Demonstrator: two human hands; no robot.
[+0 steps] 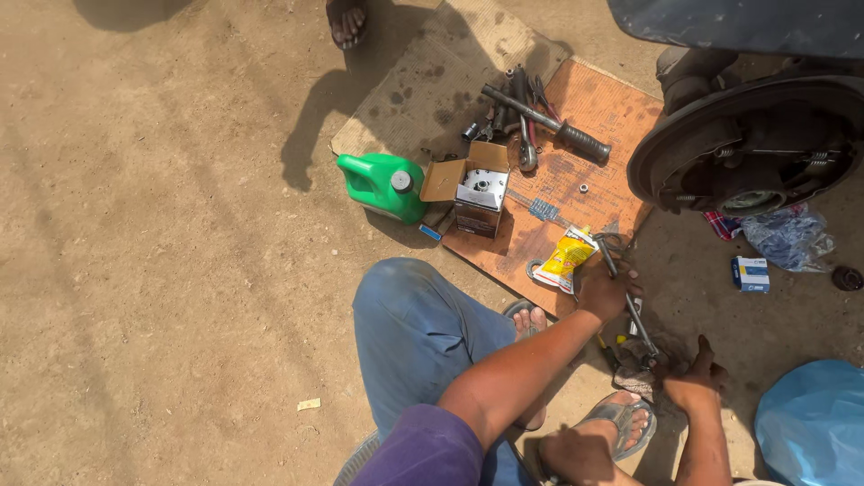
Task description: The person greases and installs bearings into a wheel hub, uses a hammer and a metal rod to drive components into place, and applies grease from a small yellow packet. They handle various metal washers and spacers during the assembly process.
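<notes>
Outdoor site. Ground: bare packed dirt (pixel 153 270), tan, dry, scattered small pebbles. Light: hard direct sun, sharp dark shadows falling across the dirt at upper left and centre. Two flattened cardboard sheets (pixel 432 81) laid on the ground as a mat, oil-stained. Vehicle body edge (pixel 747 22) at upper right, its underside in shade.
</notes>
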